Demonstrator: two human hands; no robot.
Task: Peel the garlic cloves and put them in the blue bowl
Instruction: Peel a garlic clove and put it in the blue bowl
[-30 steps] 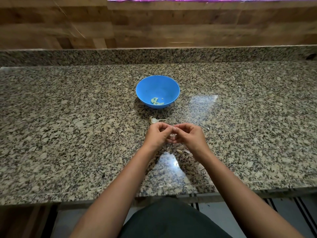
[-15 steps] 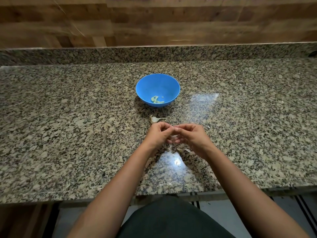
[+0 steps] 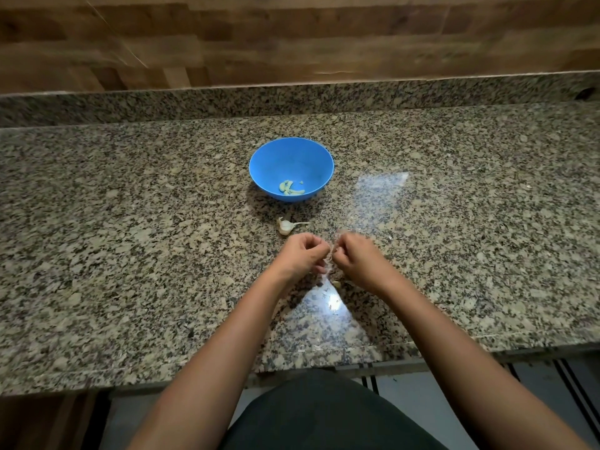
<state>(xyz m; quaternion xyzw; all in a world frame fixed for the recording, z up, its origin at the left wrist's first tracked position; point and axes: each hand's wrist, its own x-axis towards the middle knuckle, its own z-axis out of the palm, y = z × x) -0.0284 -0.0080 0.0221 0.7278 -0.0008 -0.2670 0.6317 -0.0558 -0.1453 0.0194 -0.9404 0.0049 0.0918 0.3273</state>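
While left hand (image 3: 302, 256) and right hand (image 3: 355, 259) pinch blurred garlic clove (image 3: 328, 264) between curled fingers, unpeeled piece (image 3: 285, 226) lies just beyond left hand; blue bowl (image 3: 292, 154) farther ahead.

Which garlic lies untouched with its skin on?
The white piece with the thin stalk, between the blue bowl and the left hand; the cloves in the bowl are peeled.

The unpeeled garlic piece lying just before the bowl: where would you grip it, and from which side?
Pinch the small white unpeeled garlic piece by its rounded left end, coming from above; its thin stalk points right and looks too flimsy to hold.
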